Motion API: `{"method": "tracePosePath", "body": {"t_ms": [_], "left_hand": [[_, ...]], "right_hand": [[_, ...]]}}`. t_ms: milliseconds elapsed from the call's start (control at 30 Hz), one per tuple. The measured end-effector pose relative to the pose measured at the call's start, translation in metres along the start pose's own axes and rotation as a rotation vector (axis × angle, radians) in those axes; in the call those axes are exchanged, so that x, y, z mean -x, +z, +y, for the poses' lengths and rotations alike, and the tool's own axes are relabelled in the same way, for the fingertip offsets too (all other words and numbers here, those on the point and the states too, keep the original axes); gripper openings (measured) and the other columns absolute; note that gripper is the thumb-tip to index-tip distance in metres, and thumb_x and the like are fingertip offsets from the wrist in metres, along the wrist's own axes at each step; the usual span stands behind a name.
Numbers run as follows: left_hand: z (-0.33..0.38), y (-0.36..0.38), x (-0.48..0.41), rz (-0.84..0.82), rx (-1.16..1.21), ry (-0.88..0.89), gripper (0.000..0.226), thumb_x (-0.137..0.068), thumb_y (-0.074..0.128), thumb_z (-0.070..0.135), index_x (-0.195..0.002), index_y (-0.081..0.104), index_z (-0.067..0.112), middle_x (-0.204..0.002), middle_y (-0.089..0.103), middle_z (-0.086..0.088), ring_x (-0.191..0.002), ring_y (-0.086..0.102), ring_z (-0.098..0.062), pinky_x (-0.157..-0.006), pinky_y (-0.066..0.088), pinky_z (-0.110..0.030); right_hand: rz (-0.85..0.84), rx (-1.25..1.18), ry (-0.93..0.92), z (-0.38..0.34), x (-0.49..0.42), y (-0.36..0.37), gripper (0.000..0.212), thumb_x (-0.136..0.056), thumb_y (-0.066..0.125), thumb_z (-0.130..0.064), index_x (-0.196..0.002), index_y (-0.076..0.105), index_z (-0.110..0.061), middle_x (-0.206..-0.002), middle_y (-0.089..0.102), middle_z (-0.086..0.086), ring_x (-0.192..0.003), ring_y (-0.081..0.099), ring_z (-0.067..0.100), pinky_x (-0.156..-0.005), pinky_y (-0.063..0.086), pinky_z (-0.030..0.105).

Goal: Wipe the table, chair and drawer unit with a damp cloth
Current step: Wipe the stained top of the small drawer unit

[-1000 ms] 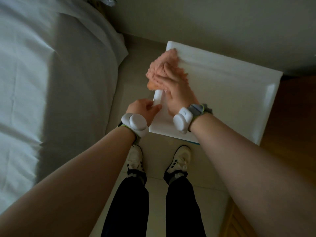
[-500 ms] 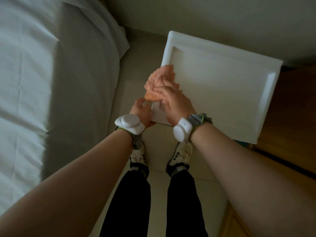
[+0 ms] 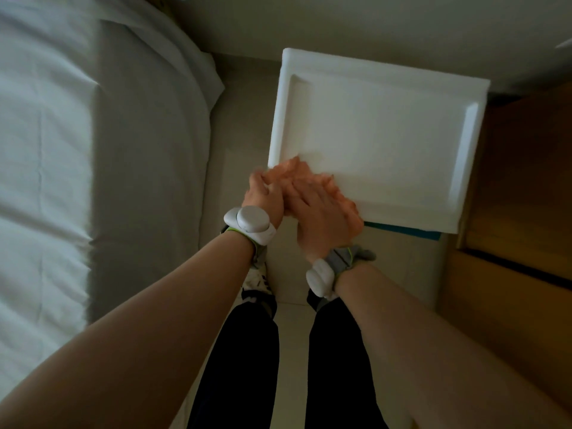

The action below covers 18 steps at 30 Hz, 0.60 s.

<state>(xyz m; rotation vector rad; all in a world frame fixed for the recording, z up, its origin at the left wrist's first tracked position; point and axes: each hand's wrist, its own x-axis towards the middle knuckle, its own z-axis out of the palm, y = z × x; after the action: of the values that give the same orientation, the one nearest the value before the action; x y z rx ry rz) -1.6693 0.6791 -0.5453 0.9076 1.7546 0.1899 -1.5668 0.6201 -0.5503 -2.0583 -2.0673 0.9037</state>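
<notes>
The cloth (image 3: 344,198) sits at the near left corner of the drawer unit (image 3: 387,128)'s top, bunched into a soft peach-orange heap whose length runs roughly along the near edge. The right hand (image 3: 322,213) lies flat on it, fingers laid out and pressing down. The left hand (image 3: 263,196) is close alongside at the left edge, touching the cloth's left end. It is too blurred for me to say whether those fingers pinch the fabric or only rest against it.

From where the hands are, nearly all of the bare top lies away from the person and off to their right, out to the far edge and the right-hand rim. The right hand is the nearer one to that stretch and already has the cloth under it, so I would expect the next sweep to go that way.

The top is plain white, with a shallow sunken panel inside a raised border. The cloth looks fluffy and crumpled, not folded. A bed (image 3: 62,150) stands to the left and wooden furniture (image 3: 513,187) to the right.
</notes>
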Motion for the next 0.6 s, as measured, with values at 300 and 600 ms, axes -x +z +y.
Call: {"method": "tracePosePath", "body": {"t_ms": [300, 600], "left_hand": [[0.011, 0.028, 0.021, 0.091, -0.542, 0.061, 0.085, -0.09, 0.051, 0.026, -0.148, -0.01, 0.023, -0.158, -0.003, -0.01, -0.145, 0.003, -0.031, -0.116, 0.015, -0.045], [0.015, 0.098, 0.023, -0.187, -0.909, 0.542, 0.084, -0.085, 0.047, 0.031, -0.148, -0.006, 0.017, -0.157, -0.01, -0.008, -0.145, -0.009, -0.027, -0.118, 0.006, -0.043]], "right_hand": [[0.085, 0.027, 0.199, 0.069, 0.039, -0.02, 0.056, -0.075, 0.057, 0.01, -0.125, 0.057, -0.014, -0.136, 0.052, 0.007, -0.13, 0.044, 0.028, -0.101, 0.037, 0.038], [0.102, 0.05, 0.202, 0.101, 0.052, -0.03, 0.056, -0.076, 0.058, -0.001, -0.124, 0.052, -0.031, -0.132, 0.051, -0.011, -0.129, 0.042, 0.014, -0.11, 0.027, 0.034]]}}
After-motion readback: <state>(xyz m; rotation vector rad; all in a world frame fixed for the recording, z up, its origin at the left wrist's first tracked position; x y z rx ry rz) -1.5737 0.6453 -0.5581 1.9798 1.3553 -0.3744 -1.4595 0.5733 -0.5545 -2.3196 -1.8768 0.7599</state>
